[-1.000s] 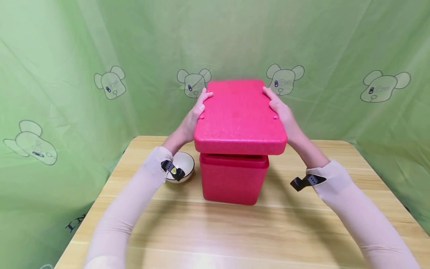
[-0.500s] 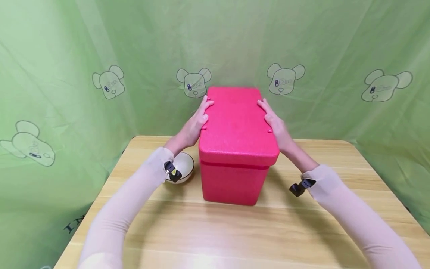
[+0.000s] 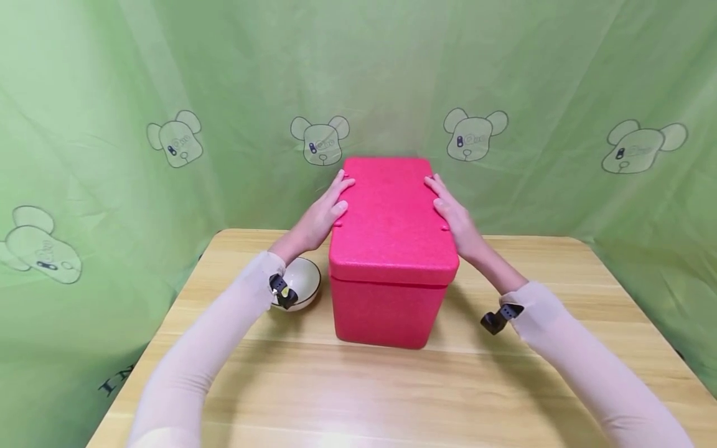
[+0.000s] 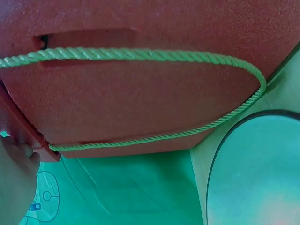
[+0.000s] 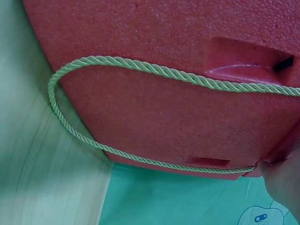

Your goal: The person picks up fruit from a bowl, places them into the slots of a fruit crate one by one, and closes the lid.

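A red foam box (image 3: 386,314) stands on the table with its red lid (image 3: 394,227) on top, the lid's rim down against the box. My left hand (image 3: 320,214) holds the lid's left edge, thumb and fingertips over the rim; in the left wrist view fingers (image 4: 21,152) curl at it. On the right edge my right hand (image 3: 456,218) holds it likewise, but the right wrist view shows little of its fingers. A twisted rope (image 4: 140,54) loops along the box's left side. A similar rope (image 5: 140,65) hangs in a loop on the right side.
A white bowl with a dark rim (image 3: 305,280) stands close to the box's left side, partly under my left forearm. The wooden table (image 3: 336,398) extends around the box. A green curtain (image 3: 386,74) with bear heads surrounds the table.
The lid was raised and tilted, with a gap above the box's front. Both hands have brought it down, and the front gap has closed.
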A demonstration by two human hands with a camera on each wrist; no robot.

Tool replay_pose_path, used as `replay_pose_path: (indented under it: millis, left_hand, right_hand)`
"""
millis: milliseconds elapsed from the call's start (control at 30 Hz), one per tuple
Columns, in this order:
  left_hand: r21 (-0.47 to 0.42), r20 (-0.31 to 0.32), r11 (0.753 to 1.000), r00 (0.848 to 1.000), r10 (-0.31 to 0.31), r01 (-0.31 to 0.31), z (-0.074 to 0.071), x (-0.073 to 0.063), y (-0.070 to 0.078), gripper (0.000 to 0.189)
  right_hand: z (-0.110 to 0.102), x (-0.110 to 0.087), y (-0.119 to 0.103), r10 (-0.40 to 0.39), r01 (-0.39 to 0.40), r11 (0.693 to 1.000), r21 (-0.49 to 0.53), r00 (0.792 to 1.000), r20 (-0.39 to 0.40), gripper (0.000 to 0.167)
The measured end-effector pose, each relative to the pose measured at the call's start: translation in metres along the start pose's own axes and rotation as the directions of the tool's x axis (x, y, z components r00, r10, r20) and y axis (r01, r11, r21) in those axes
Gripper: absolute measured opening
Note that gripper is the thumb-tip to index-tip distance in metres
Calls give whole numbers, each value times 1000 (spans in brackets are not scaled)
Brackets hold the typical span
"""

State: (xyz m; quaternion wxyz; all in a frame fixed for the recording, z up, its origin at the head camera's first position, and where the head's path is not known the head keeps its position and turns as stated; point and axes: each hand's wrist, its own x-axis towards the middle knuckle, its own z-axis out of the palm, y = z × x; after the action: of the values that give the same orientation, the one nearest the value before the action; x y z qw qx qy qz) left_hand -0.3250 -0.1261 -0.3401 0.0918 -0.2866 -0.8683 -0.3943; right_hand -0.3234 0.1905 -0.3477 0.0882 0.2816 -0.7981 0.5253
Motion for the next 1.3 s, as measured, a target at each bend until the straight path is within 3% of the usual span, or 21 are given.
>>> replay_pose_path:
  millis: [233,433,600,767,1067,1300]
  left_hand:
    - [4,3,999,999,36,-36,-7,-1,-4,62]
    - [12,28,1000,1000,-9,8,-14,-9,1,66]
    - [13,50,1000,999,-10,9,-16,-5,6,68]
    - [-6,46,1000,999,-4,4,-12,-1,4,67]
    - [-55,31,998,1000,0,1,-3,-10,3,66]
    - [-120,5,991,999,-53,53,7,-6,13,69]
  right_hand:
    - [-5,2,-5,25,-24,999,-35,1000,15,54]
    - [-9,-3,-9,23,-21,999,-41,998,56,56]
    - [-12,-6,-15,28,-25,999,-34,997,68,58]
    - [-9,-9,-16,37,-35,998,-45,998,47,58]
    - [-5,-20,-15,28,-24,998,-64,998,61,58]
    - [-17,-14,-15,51,-43,996,-84,994,94,59]
